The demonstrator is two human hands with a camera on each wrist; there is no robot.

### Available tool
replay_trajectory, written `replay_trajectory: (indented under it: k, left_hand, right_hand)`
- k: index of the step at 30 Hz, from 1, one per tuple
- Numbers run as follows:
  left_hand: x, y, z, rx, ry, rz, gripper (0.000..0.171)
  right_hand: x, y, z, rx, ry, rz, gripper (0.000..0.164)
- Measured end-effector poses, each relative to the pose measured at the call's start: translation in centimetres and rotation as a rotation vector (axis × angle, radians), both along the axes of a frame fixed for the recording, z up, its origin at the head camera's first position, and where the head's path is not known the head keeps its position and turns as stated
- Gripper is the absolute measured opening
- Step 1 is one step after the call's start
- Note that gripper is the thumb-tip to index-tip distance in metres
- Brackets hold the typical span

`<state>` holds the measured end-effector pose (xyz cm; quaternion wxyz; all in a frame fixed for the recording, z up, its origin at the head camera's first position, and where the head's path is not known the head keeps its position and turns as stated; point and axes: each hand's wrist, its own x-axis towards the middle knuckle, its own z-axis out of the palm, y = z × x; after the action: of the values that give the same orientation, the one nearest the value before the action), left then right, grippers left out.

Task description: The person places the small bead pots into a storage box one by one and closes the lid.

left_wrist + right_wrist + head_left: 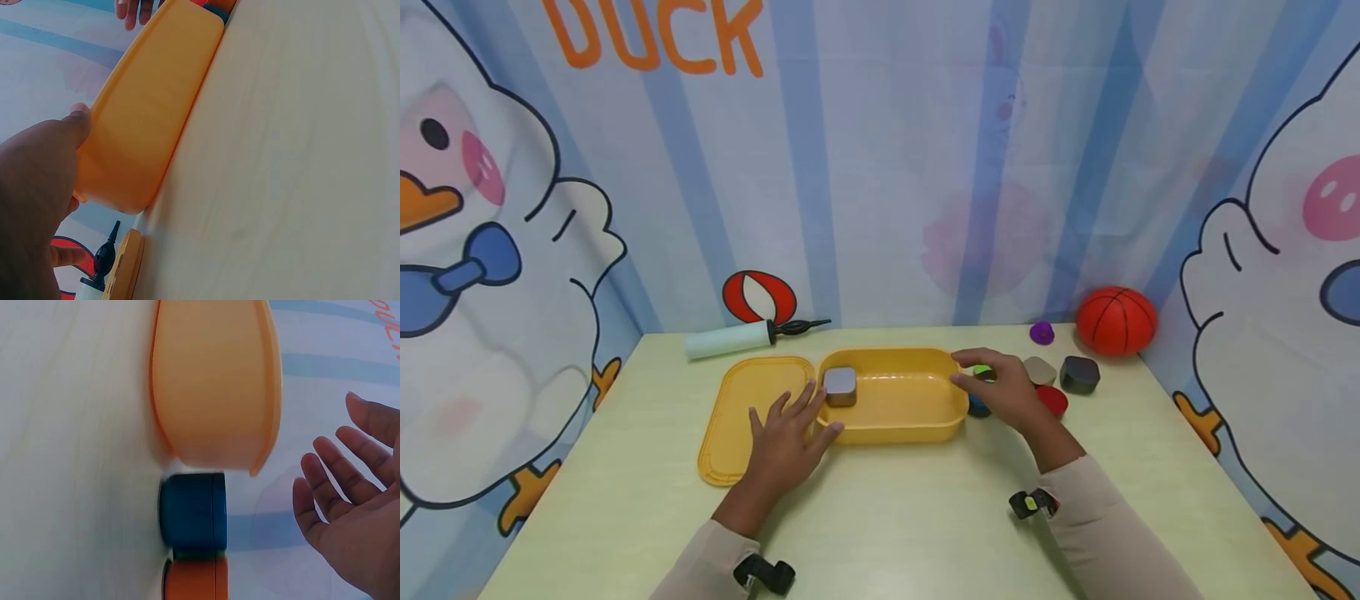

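Nearest are two beige sleeves [1120, 525], a black strap [764, 573] at the left wrist. Ahead of it, the left hand [784, 450] rests at the left end of a deep yellow oblong container [895, 435], which stands upright on the pale tabletop [887, 517]. Its grip is spread wide—thumb against the rim, fingers apart, nothing clasped. A flat yellow lid [752, 400] with rounded corners lies just beside that end, partly behind the hand.

Inside the container, at the left, sits a grey block with rounded edges [840, 387]. The right hand [1009, 392] hovers past the other end, its grip loosely parted and empty—above a round-sided blue piece [194, 509].

Beyond it are a round red piece [1052, 402], a dark grey rounded block [1079, 375] and a beige angular piece [1040, 372]. Farther back come a mint-green cylindrical pump with a black nozzle [730, 339], a small purple object [1042, 333] and a red black-lined ball [1117, 322], before a blue-and-white striped curtain [887, 167].
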<state>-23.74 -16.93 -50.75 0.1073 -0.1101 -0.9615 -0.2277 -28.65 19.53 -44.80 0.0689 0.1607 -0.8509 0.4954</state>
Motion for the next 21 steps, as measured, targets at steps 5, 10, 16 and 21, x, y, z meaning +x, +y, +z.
replay_trajectory:
  k: [5, 10, 16, 21]
  left_hand:
    - [0.0, 0.0, 0.0, 0.007, 0.006, -0.002, 0.073]
    - [0.0, 0.0, 0.0, 0.012, -0.013, -0.001, 0.073]
    - [0.1, 0.0, 0.0, 0.006, -0.015, -0.001, 0.073]
    - [0.0, -0.1, 0.0, 0.0, -0.015, 0.001, 0.073]
  right_hand:
    - [0.1, 2.6, -0.3, 0.006, -0.023, -0.099, 0.039]
    - [0.8, 5.2, -0.3, -0.019, -0.082, -0.165, 0.04]
    - [1.1, 7.9, -0.8, -0.047, -0.099, -0.223, 0.041]
    - [1.1, 9.5, -1.2, -0.002, -0.056, -0.301, 0.041]
